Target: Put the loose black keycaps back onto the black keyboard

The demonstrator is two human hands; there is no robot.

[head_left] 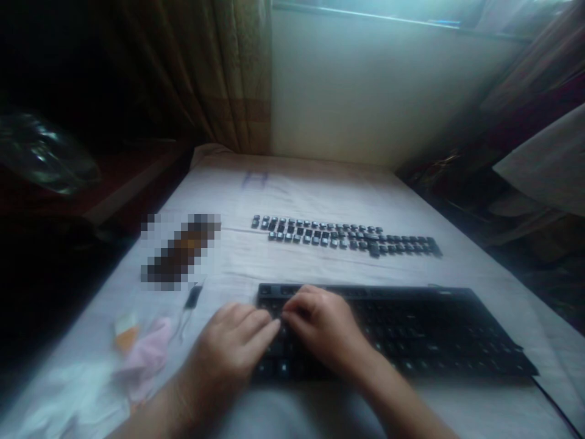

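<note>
Head view: principal risk lies at the left end of the keyboard [434, 329], where both hands work close together. A small part, if one is between the fingertips, could slip and be lost among the dark keys; blur and the closeness of the fingers would be the cause. Uneven pressing there could tilt or shift the board. A snag on the pale sheet [320, 174] could disturb the loose keycaps [325, 238], laid in rows beyond the keyboard's far edge. A pull on the cable [555, 405] could skew the board.

Pose: left hand [235, 338] comes in from the left, knuckles up, fingers bent together and narrow. Right hand [326, 317] reaches across the keys, wrist bent inward, thumb and forefinger nearly meeting. Whether either grips anything cannot be told.
</note>
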